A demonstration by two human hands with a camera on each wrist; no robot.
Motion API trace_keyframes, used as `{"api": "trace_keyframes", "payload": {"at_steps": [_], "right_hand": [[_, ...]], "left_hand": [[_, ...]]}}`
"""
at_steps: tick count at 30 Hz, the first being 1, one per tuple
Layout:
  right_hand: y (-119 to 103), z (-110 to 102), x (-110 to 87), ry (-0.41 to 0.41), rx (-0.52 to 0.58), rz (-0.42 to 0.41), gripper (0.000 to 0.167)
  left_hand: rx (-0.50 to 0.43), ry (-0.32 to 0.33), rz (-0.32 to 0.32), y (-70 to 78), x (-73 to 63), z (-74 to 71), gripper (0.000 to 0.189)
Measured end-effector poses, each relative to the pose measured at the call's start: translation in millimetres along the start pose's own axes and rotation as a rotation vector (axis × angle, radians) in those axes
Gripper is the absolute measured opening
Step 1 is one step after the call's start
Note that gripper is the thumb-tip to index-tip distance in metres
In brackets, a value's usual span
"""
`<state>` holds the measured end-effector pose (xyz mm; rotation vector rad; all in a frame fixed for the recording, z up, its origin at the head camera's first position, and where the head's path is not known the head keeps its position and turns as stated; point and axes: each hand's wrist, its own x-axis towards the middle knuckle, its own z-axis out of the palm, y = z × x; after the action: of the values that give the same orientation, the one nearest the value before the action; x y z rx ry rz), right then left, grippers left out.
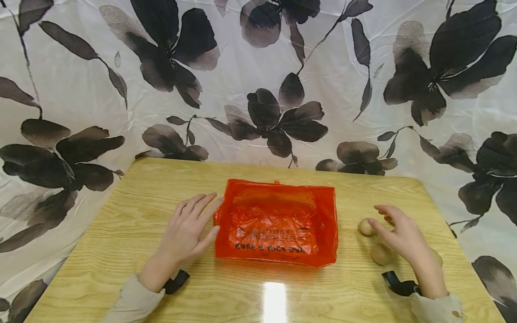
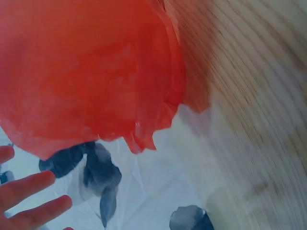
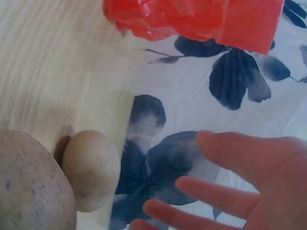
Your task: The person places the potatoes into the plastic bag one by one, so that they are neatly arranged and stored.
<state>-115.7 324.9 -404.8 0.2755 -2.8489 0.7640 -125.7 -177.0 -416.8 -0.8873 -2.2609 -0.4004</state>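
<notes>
A red plastic bag (image 1: 274, 262) stands with its mouth wide open in the middle of the table, printed with black lettering inside. My left hand (image 1: 190, 229) is held at the bag's left side, fingers spread; whether the fingertips touch it I cannot tell. To the right, my right hand (image 1: 405, 235) hovers over several round, pale brown potatoes with its fingers loosely extended and nothing held. One potato (image 1: 366, 227) lies by the thumb, another potato (image 1: 381, 254) nearer me, and others are partly hidden by the hand and wrist. The right wrist view shows a speckled potato (image 3: 31, 187) close up.
The wood-grain table (image 1: 133, 215) extends around the bag on all sides. Behind it hangs a white cloth (image 1: 226, 58) with dark flowers. Black straps (image 1: 175, 282) are on both wrists.
</notes>
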Motion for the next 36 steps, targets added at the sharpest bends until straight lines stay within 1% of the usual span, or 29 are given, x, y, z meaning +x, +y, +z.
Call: {"api": "trace_keyframes", "payload": {"at_steps": [3, 5, 11, 14, 17, 21, 24, 30, 36], "right_hand": [[2.8, 3.2, 1.6, -0.027, 0.000, 0.018, 0.047], [3.6, 5.1, 2.2, -0.051, -0.004, 0.036, 0.047], [5.1, 9.1, 4.1, -0.141, -0.033, 0.095, 0.051], [5.2, 10.3, 6.2, -0.177, -0.041, 0.113, 0.052], [5.0, 11.6, 7.6, -0.196, -0.049, 0.123, 0.054], [6.0, 13.4, 8.6, -0.207, -0.058, 0.125, 0.055], [7.5, 14.4, 9.2, -0.216, -0.055, 0.134, 0.056], [10.6, 15.5, 12.2, -0.235, -0.045, 0.165, 0.057], [12.0, 15.2, 15.9, -0.256, -0.039, 0.195, 0.056]], "left_hand": [[-0.014, -0.093, -0.049, 2.8, -0.3, 0.2, 0.061], [-0.028, -0.137, -0.079, 3.7, -0.2, 1.5, 0.062], [-0.089, -0.231, -0.134, 4.9, 3.0, 6.5, 0.074], [-0.120, -0.276, -0.153, 5.7, 5.3, 8.3, 0.074], [-0.134, -0.310, -0.161, 7.4, 7.4, 9.6, 0.071], [-0.145, -0.331, -0.156, 9.1, 8.4, 11.8, 0.065], [-0.167, -0.333, -0.155, 9.6, 8.7, 13.9, 0.059], [-0.201, -0.323, -0.161, 10.1, 8.0, 17.3, 0.051], [-0.208, -0.304, -0.164, 11.2, 8.1, 18.9, 0.046]]}}
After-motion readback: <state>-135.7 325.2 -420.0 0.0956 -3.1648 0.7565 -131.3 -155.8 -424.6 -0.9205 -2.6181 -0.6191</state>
